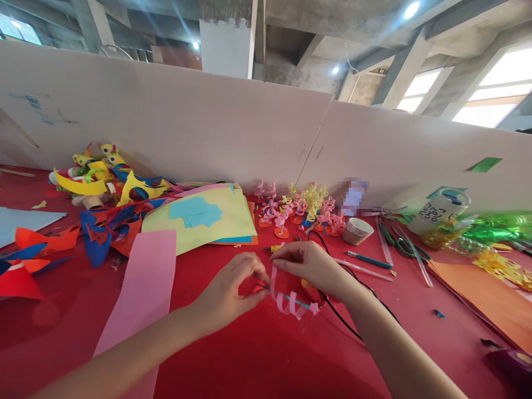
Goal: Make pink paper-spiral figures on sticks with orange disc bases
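My left hand (233, 288) is closed in a pinch on one end of a thin teal stick (302, 303). A pink paper strip (292, 303) coils loosely around the stick, and a small pink star-shaped piece (315, 308) sits at the far end. Between thumb and fingers, my right hand (301, 263) pinches the strip's upper loose end. Partly hidden beneath the right hand lies a red and yellow tool (311, 290), apparently a glue gun, near a black cord (341, 324).
Pink and yellow curled paper pieces (316, 202) stand at the back near a paper cup (357, 230). Coloured sheets (199, 221) and a long pink strip (145, 282) lie left. Rightward are a teal pen (369, 260), scissors (411, 248) and orange paper (486, 296). A white partition (166, 122) closes the back.
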The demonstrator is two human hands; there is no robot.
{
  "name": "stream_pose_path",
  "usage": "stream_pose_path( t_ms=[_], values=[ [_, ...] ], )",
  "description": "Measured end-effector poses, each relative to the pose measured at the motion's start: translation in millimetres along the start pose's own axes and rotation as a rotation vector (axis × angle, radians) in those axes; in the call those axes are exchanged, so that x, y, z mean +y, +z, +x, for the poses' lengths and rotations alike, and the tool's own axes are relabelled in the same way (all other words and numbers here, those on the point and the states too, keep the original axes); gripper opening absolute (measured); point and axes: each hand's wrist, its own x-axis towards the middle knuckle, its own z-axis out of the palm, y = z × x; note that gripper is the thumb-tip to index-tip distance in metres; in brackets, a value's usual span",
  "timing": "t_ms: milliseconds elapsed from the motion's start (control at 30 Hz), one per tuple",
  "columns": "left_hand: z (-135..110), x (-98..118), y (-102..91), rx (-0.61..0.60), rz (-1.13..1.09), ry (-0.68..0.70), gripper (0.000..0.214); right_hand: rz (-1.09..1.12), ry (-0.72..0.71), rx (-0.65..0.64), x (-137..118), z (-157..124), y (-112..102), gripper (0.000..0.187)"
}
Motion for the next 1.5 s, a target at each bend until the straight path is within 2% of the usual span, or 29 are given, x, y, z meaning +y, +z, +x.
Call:
stream_pose_path(
  t_ms=[133,233,400,600,900,1133,1500],
  values=[
    [3,1,-2.0,0.007,-0.095,-0.081,0.006,0.115,0.047,-0.097,9,3,0,0.020],
    [5,-2,-3.1,0.058,-0.161,-0.152,0.010,0.081,0.016,-0.039,15,5,2,0.017],
    [8,-14,-3.1,0.136,-0.285,-0.228,0.014,-0.130,-0.089,0.132,13,7,6,0.016],
    [10,-23,-2.5,0.113,-0.472,-0.257,0.025,0.002,-0.033,0.058,2,6,15,0.016],
    [12,-24,-2.3,0.154,-0.528,-0.376,0.020,0.066,0.016,0.098,-1,6,21,0.021],
    [12,-24,-1.7,0.198,-0.534,-0.375,0.018,0.095,0.026,0.103,-4,6,22,0.020],
    [11,-28,-1.3,0.189,-0.585,-0.397,0.018,0.142,0.012,0.092,-1,8,25,0.023]
  ],
)
